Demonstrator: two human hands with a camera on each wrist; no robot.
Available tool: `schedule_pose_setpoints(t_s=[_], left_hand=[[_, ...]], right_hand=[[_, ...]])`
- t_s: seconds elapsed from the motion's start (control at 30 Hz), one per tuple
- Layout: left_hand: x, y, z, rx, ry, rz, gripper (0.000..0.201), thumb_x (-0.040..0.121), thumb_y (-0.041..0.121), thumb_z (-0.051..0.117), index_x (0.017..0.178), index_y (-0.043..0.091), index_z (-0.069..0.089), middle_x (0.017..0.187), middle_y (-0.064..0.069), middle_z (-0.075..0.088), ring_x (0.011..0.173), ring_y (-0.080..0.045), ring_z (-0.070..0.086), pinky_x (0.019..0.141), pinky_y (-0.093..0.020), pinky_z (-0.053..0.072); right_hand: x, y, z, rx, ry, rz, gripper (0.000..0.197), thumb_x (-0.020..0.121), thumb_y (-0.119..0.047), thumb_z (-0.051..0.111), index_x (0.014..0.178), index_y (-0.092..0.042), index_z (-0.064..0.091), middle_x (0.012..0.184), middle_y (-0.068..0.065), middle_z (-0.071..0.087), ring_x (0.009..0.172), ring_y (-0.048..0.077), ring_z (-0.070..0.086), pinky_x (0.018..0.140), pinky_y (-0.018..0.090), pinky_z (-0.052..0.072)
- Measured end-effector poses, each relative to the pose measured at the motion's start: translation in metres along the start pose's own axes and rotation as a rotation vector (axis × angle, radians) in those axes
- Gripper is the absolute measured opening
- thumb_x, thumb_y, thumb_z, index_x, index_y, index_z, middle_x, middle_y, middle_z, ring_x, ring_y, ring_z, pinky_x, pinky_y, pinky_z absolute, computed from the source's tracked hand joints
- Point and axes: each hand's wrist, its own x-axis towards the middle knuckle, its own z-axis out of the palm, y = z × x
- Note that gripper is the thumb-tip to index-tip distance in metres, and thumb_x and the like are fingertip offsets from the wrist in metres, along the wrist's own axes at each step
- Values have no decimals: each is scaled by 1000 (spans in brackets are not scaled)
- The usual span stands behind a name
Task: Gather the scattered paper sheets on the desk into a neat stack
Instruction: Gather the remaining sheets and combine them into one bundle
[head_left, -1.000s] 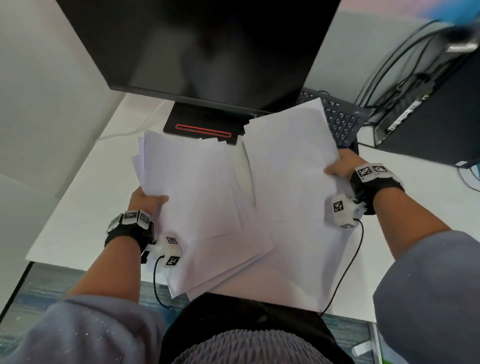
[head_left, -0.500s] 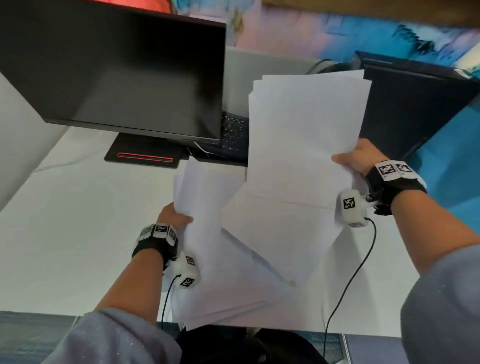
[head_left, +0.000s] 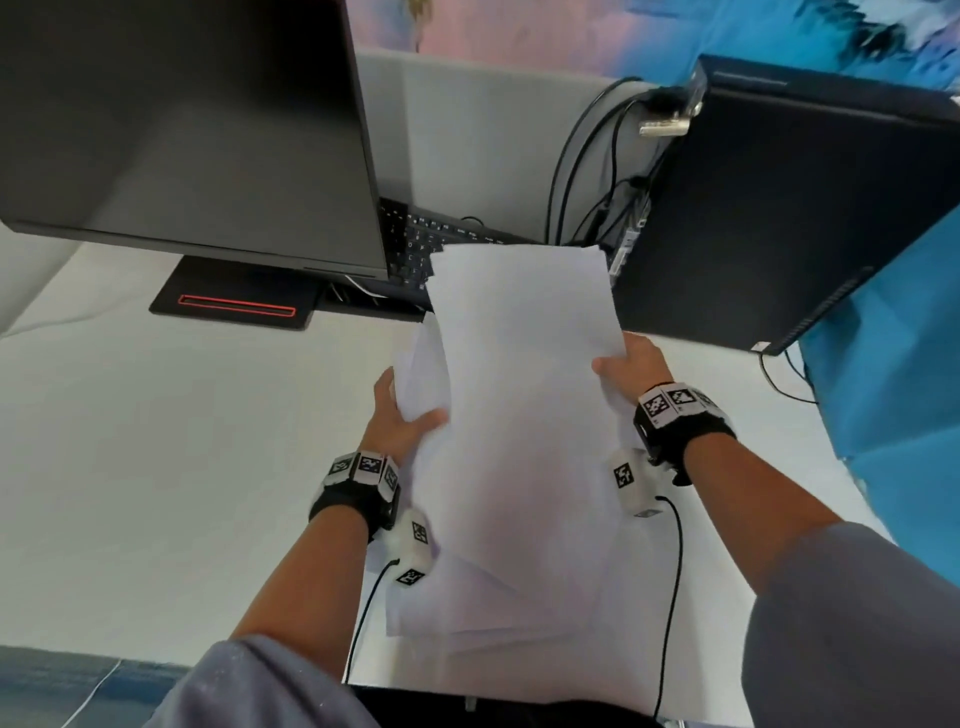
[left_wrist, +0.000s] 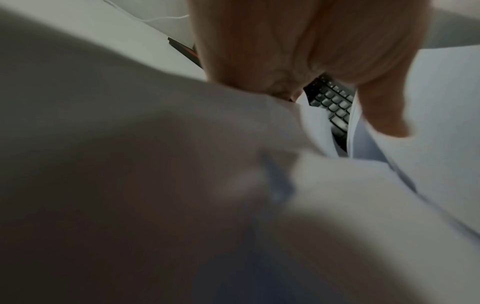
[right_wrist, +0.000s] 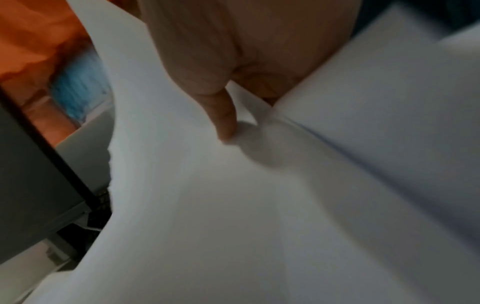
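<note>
Several white paper sheets (head_left: 524, 441) are held up off the white desk (head_left: 182, 467) in one loose overlapping bundle, its edges uneven. My left hand (head_left: 402, 421) grips the bundle's left edge, thumb on top of the sheets. My right hand (head_left: 628, 361) grips the right edge, thumb over the top sheet. In the left wrist view the left hand (left_wrist: 298, 61) pinches the paper sheets (left_wrist: 233, 144), with a gap between layers. In the right wrist view the thumb of my right hand (right_wrist: 221, 86) presses on the paper sheets (right_wrist: 259, 195).
A dark monitor (head_left: 182, 119) on a black stand (head_left: 234, 296) fills the back left. A black keyboard (head_left: 421, 244) lies behind the sheets. A black computer tower (head_left: 779, 208) with cables (head_left: 587, 156) stands at the back right.
Both hands have come together, merging the two separate fans of sheets into one overlapping bundle. The right-hand sheets dropped from raised high to lying over the left-hand ones.
</note>
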Motion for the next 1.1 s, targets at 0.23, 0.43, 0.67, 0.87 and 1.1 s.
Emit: schedule_pose_setpoints(t_s=[0.23, 0.43, 0.67, 0.87, 1.1], left_hand=[[-2, -4, 1, 186, -48, 111, 146, 28, 46, 79, 151, 17, 7, 143, 4, 33, 123, -10, 32, 98, -27, 30], [5, -5, 3, 255, 9, 26, 122, 55, 6, 89, 150, 18, 13, 144, -3, 41, 132, -28, 40, 100, -31, 33], [5, -1, 6, 288, 43, -43, 110, 59, 3, 86, 146, 16, 20, 138, -7, 46, 128, -30, 43, 100, -36, 37], [0, 6, 4, 325, 52, -126, 104, 58, 11, 89, 140, 10, 26, 138, -9, 47, 129, -30, 44, 100, -39, 39], [-13, 23, 1, 225, 4, -247, 99, 70, 73, 61, 143, 10, 38, 145, -8, 45, 130, -29, 46, 105, -41, 37]], right_hand=[[22, 19, 29, 120, 96, 50, 24, 90, -15, 49, 108, -11, 64, 99, 8, 61, 93, 27, 55, 78, 26, 37], [46, 8, 9, -28, 335, -63, 23, 92, -19, 42, 101, -9, 60, 98, 19, 64, 91, 35, 59, 81, 40, 45], [30, 6, -30, 199, 671, -292, 27, 97, -14, 41, 114, -4, 59, 98, 18, 68, 78, 17, 54, 65, 15, 36], [10, -34, -89, 311, 771, -512, 30, 96, -15, 40, 113, 1, 58, 85, -16, 56, 72, -10, 54, 70, 6, 43], [0, -26, -75, -25, 427, -53, 33, 93, -4, 38, 119, -3, 58, 109, 13, 61, 103, 26, 60, 70, 16, 42]])
